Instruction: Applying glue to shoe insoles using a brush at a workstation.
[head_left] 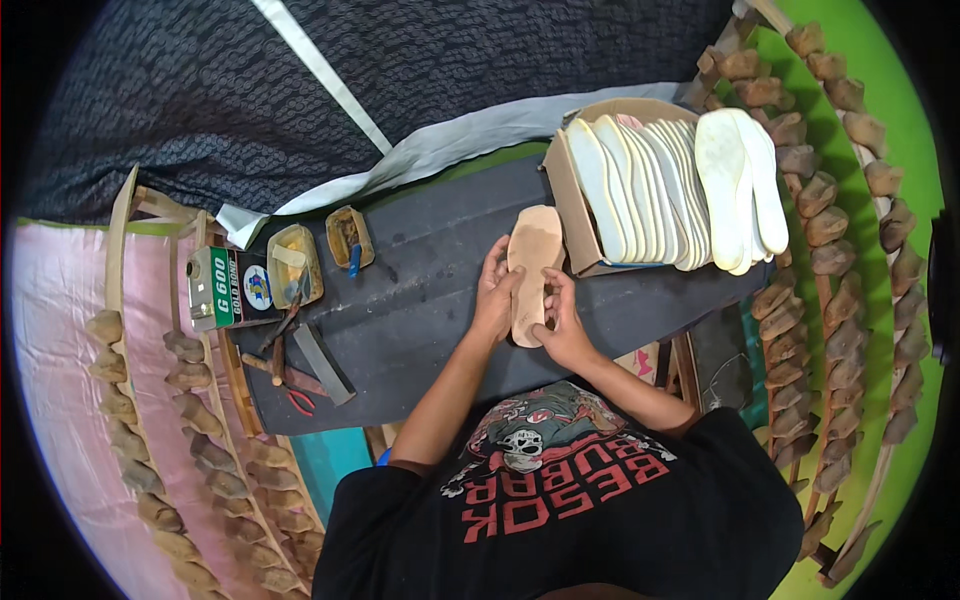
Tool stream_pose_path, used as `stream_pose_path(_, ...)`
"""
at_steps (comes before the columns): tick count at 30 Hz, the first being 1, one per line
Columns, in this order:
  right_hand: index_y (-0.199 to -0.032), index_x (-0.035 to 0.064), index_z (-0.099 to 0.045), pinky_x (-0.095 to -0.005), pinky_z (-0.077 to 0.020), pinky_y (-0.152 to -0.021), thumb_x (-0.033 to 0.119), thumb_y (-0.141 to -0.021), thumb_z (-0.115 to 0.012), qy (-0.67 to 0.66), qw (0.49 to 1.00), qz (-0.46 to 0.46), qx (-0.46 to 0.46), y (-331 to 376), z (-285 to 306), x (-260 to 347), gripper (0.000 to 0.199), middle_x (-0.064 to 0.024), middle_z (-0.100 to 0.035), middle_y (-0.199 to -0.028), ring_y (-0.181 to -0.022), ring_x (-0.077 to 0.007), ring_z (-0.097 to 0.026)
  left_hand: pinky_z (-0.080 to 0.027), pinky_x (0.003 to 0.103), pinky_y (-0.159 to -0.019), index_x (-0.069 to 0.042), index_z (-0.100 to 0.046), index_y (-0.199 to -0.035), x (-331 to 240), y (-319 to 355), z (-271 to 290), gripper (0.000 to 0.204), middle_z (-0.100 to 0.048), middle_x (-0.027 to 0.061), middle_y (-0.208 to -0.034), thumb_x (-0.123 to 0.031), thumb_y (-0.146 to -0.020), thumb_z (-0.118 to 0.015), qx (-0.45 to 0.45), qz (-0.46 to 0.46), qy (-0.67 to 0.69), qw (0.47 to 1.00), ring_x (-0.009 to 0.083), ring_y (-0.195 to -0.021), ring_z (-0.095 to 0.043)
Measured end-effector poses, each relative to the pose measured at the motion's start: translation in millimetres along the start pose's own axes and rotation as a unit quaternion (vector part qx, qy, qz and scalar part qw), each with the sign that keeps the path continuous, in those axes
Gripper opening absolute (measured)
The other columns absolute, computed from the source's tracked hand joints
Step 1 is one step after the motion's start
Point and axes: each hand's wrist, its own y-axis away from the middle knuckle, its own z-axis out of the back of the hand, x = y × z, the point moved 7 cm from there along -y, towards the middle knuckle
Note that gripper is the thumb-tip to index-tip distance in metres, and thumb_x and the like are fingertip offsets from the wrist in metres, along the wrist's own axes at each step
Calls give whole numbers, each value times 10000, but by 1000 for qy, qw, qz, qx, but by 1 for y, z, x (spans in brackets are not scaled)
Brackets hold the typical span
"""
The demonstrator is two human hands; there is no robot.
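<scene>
A tan shoe insole [537, 245] is held upright in front of me, over the dark work table. My left hand [494, 295] grips its left edge, with the thumb lying on the face and the fingers partly behind it. On the opposite side my right hand [563, 322] pinches the lower right edge between thumb and fingers. Darker smudges show on the insole's upper part. Just right of it stands a cardboard box [572, 205] packed with a row of white insoles [640, 190]. More pale insoles [724, 185] lie at the box's right side.
At the table's left are a metal can [228, 288], a tub with yellowish residue [308, 250] and a smaller tub [345, 222]. Near them lie a hammer [278, 360], red-handled pliers [299, 400] and a flat grey block [323, 364]. Racks of brown shoe lasts [830, 225] flank both sides.
</scene>
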Motion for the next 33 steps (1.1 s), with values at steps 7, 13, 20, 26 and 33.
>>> stream_pose_path(7, -1575, 36, -190, -382, -456, -1076, -22, -912, -569, -141, 975, -96, -142, -34, 0, -5, 766, -206, -433, -1497, -1292, -275, -542, -447, 379, -1132, -54, -284, -1580, -1, 29, -4, 727, -504, 137, -1475, 64, -897, -503, 120, 162, 6, 979, 229, -1309, -565)
stream_pose_path(13, -1416, 41, -536, -308, -559, -868, 95, -947, -656, -288, 929, -187, -138, -60, 15, -12, 487, -96, -673, -1165, -1002, -169, -671, -444, 373, -1128, -102, -293, -1592, 1, 64, -7, 693, -518, 104, -1461, -83, -917, -451, 128, 186, -16, 974, 213, -1327, -545)
stream_pose_path(20, -1315, 72, -596, -291, -511, -873, 128, -978, -662, -195, 969, -146, -43, -61, -11, -12, 348, -52, -653, -1113, -1002, -126, -614, -548, 639, -963, -138, -399, -1521, 29, 83, -15, 685, -587, 111, -1363, -624, -1037, -395, 100, 241, 131, 956, 270, -1190, -614)
stream_pose_path(26, -1100, 82, -611, -296, -519, -831, 345, -1062, -536, -221, 958, -184, -12, -71, -24, -43, 276, -79, -675, -1084, -943, -123, -624, -617, 516, -832, -120, -452, -1482, 31, 95, 10, 921, -635, 117, -1216, -830, -942, -221, 35, 225, 88, 970, 269, -998, -669)
stream_pose_path(33, -1042, 54, -586, -379, -579, -836, 404, -1092, -430, -322, 896, -190, 238, -108, -89, 12, 386, -207, -702, -1137, -971, -268, -715, -583, 431, -743, -122, -481, -1463, 20, 112, 29, 893, -639, 124, -1174, -807, -971, -186, 13, 144, 156, 977, 239, -884, -650)
